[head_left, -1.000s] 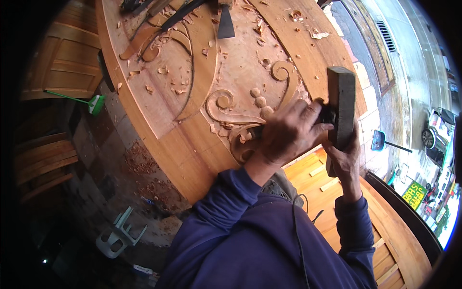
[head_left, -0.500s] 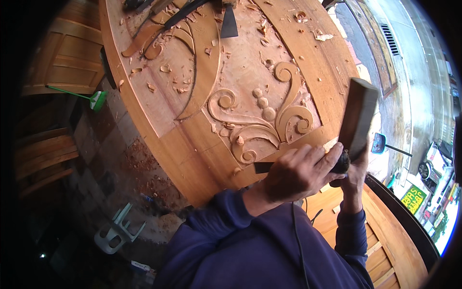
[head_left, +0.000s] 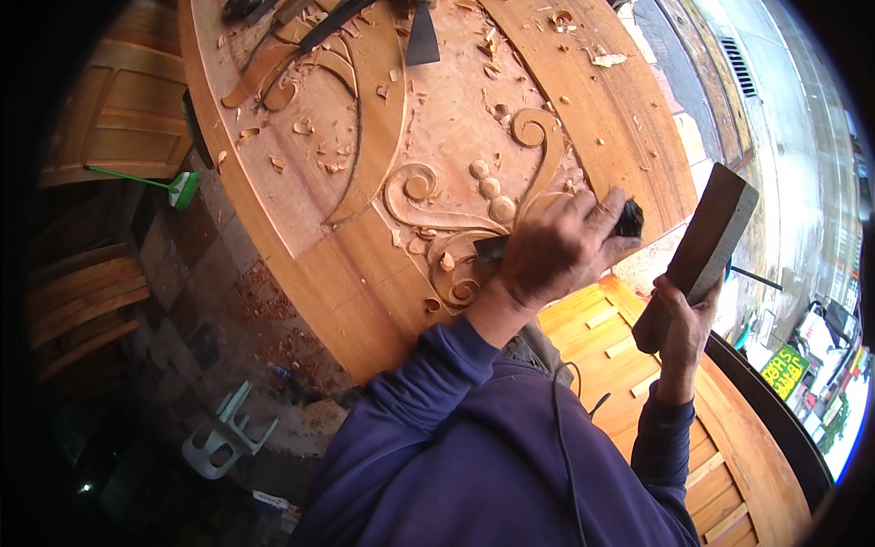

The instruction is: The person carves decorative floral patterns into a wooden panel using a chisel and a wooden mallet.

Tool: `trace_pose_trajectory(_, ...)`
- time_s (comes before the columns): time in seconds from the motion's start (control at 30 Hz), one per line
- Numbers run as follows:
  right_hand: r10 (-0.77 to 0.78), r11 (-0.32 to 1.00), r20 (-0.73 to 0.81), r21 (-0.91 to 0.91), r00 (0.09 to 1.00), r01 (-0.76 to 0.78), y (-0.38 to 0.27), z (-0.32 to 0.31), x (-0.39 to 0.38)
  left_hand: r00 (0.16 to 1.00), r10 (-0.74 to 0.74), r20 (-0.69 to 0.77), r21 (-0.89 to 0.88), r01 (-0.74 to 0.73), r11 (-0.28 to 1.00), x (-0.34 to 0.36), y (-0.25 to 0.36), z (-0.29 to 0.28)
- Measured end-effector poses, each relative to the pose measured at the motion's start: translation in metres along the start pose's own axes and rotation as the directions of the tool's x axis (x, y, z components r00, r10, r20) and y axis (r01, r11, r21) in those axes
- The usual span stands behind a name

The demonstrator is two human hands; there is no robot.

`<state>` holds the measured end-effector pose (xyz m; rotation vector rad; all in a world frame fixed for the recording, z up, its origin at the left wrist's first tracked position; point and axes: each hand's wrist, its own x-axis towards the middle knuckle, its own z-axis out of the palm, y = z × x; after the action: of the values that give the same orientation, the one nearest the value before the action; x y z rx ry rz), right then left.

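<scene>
My left hand (head_left: 558, 244) is closed around a chisel (head_left: 629, 220), over the carved scrolls near the panel's lower right edge. Its dark handle end sticks out on the right of the fist, and its flat blade shows on the left, above the carving; whether the edge touches wood I cannot tell. Held off the panel's edge, my right hand (head_left: 682, 321) grips a wooden mallet (head_left: 709, 239), a long squared block tilted upward. Raised scrolls and round beads stand out on the carved wooden panel (head_left: 351, 296), which is strewn with shavings.
More chisels (head_left: 423, 38) lie at the panel's far end. A light plastic stool (head_left: 223, 438), a green broom (head_left: 183, 190) and a wooden door (head_left: 137, 109) are on the left. Another panelled wooden piece (head_left: 620, 339) lies at the lower right. A cable (head_left: 567, 447) hangs down my front.
My left hand has moved up and left over the carving with the chisel. My right hand has drawn the mallet to the right, so the two hands are now apart.
</scene>
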<state>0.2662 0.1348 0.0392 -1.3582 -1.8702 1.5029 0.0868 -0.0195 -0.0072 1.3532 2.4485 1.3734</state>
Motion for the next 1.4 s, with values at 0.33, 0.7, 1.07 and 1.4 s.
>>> trace_pose_trajectory(0.33, -0.071, 0.990, -0.053, 0.120, 0.996, 0.077, -0.048, 0.030, 0.052, 0.980, -0.037, -0.197, -0.053, 0.027, 0.998, 0.003, -0.013, 0.006)
trace_pose_trajectory(0.7, -0.143, 0.990, 0.224, 0.027, 0.964, 0.140, -0.029, 0.048, 0.068, 0.966, -0.097, -0.240, 0.024, 0.105, 0.994, 0.002, -0.013, -0.012)
trace_pose_trajectory(1.07, -0.286, 0.940, 0.426, -0.048, 0.858, 0.337, -0.011, 0.044, 0.076, 0.944, -0.138, -0.300, -0.108, 0.110, 0.988, 0.008, -0.011, -0.004)
trace_pose_trajectory(1.4, -0.164, 0.956, 0.512, -0.130, 0.843, 0.265, 0.005, 0.039, 0.085, 0.947, -0.169, -0.271, -0.078, 0.154, 0.985, 0.009, -0.013, -0.003)
